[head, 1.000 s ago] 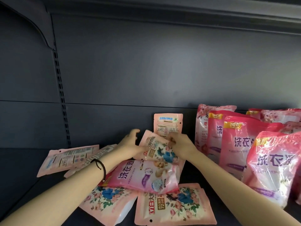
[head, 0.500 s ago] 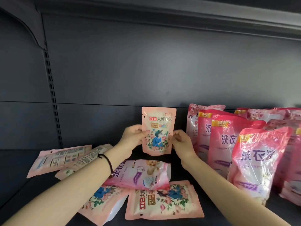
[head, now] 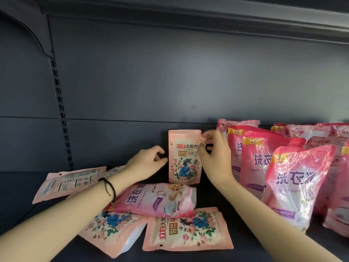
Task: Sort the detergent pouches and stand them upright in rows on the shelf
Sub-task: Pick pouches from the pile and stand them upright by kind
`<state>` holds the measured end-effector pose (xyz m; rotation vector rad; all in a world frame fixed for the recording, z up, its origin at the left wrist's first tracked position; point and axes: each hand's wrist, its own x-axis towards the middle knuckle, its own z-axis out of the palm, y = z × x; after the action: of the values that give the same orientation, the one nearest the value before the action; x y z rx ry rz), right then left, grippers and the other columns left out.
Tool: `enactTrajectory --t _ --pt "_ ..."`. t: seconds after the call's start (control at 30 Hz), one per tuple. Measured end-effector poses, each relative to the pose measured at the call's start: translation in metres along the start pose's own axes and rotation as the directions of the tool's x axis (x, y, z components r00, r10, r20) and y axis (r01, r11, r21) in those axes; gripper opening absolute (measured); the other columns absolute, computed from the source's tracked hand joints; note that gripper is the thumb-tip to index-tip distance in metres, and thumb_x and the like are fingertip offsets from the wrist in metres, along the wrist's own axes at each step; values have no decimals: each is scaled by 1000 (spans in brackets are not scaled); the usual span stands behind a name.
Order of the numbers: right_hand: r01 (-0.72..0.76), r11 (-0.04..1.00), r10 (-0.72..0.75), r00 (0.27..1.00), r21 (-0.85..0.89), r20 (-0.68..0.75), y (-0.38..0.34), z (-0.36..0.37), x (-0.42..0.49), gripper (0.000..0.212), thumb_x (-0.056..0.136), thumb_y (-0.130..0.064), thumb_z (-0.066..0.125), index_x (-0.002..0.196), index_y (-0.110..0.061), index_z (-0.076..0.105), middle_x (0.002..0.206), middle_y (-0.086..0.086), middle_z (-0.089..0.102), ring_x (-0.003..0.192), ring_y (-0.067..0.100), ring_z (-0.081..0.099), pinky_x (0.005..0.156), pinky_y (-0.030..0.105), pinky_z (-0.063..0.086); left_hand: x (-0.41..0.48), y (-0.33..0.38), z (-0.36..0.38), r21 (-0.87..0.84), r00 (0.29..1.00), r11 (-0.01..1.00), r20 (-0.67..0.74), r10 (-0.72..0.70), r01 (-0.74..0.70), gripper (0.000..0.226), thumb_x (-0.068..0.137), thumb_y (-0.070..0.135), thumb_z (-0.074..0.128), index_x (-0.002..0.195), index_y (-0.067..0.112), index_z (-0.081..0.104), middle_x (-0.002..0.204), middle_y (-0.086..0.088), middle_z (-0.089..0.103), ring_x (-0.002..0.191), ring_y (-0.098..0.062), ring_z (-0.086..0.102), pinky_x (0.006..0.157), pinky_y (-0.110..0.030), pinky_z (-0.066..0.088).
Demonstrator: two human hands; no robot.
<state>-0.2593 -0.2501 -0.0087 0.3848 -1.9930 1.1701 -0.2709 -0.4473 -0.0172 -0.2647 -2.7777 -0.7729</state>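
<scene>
A small pale pink floral pouch (head: 184, 163) stands upright at the back of the dark shelf (head: 213, 195), with a second like pouch's top edge showing just behind it. My right hand (head: 215, 157) pinches its top right corner. My left hand (head: 147, 163) hovers at its left edge with fingers spread, holding nothing. A bright pink pouch (head: 156, 199) lies flat in front, on top of two floral pouches (head: 187, 229) (head: 113, 231) that also lie flat.
Rows of larger bright pink pouches (head: 294, 186) stand upright on the right, close to my right forearm. Two pale pouches (head: 69, 182) lie back side up at the left. A slotted upright (head: 60, 110) runs up the back panel, and another shelf hangs overhead.
The floral pouch, lifted from the pile and held up in both hands, now stands on the shelf. My left hand has let go; my right hand moved up to its top corner.
</scene>
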Motion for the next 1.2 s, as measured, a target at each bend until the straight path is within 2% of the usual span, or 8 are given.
enactTrajectory --t 0.07,0.17,0.37,0.53,0.7,0.87,1.0,1.2 --pt "128 987 -98 958 -94 271 -15 -7 13 15 85 -2 59 95 -14 61 95 -3 60 86 9 58 78 19 49 -13 -5 -19 213 995 973 43 85 -92 31 92 49 48 117 32 55 109 10 63 93 -9 59 73 -28 49" --pt "256 936 -3 692 -242 722 -31 -3 24 12 89 -14 59 99 -16 66 100 -3 64 95 12 60 85 29 52 -31 -10 -37 477 975 852 141 170 -218 36 91 57 43 114 34 57 106 12 61 91 -9 57 67 -27 44" --pt "649 729 70 248 -220 966 -49 37 18 27 94 -27 53 118 -15 60 109 1 59 98 16 54 77 30 46 -72 -26 -53 699 936 624 229 267 -349 45 88 65 33 103 33 61 98 13 63 97 -9 56 86 -32 44" --pt "730 625 174 217 -278 960 -61 80 8 33 96 -34 47 113 -10 63 105 7 63 93 25 60 69 32 46 -98 -43 -70 671 948 671 253 192 -315 56 81 72 25 106 35 60 103 17 63 101 -9 58 89 -33 46" --pt "387 760 518 126 -523 846 -50 113 1 38 99 -36 42 108 -3 60 86 7 62 82 22 64 79 34 54 -110 -60 -72 607 975 772 210 73 -189 53 81 75 29 109 41 57 113 13 64 109 -10 56 88 -34 49" --pt "224 773 532 278 -593 799 -51 113 0 27 94 -34 54 84 -9 58 75 4 60 64 16 59 58 25 47 -113 -62 -70 473 991 880 130 -22 -42 38 88 66 35 111 45 57 110 18 61 92 -4 58 69 -25 47" --pt "-32 871 464 384 -490 798 -51 98 2 27 96 -26 53 102 -3 65 94 11 69 83 24 68 72 32 53 -110 -64 -68 232 995 968 22 -99 92 30 91 57 42 112 40 56 116 17 59 100 -4 57 79 -28 49" --pt "-80 961 236 733 -264 638 -53 60 4 27 98 -22 48 90 -3 65 83 7 60 77 20 59 67 29 46 -91 -52 -49 -281 962 944 -156 -224 174 45 88 40 61 129 27 47 129 5 51 111 -9 50 89 -27 42"
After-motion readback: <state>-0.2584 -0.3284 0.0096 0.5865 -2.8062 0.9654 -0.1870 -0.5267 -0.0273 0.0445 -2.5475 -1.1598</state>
